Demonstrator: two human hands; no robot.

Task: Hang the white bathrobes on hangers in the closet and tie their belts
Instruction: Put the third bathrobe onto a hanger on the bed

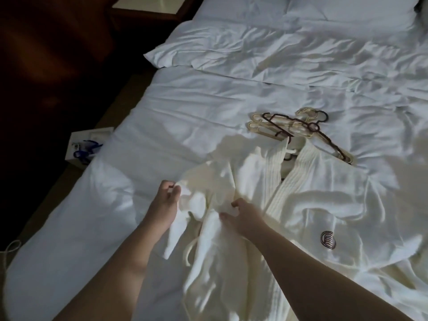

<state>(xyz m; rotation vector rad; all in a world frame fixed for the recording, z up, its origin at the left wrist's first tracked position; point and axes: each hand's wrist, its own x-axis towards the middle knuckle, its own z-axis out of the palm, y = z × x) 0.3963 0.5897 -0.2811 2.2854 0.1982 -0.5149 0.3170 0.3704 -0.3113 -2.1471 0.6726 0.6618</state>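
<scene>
A white bathrobe (301, 205) with a ribbed collar and a dark round logo lies spread on the bed (185, 100). My left hand (165, 200) pinches a fold of the robe's left edge. My right hand (243, 215) grips bunched robe cloth near the middle. A thin white cord (190, 247) of the robe hangs below my hands. Several hangers (298, 128), some cream and some dark, lie in a pile on the bed beyond the robe's collar, one partly under it.
A white pillow (196, 47) lies at the head of the bed. A white box (85, 144) with blue items sits on the dark floor left of the bed. A bedside table (148, 5) stands at top left.
</scene>
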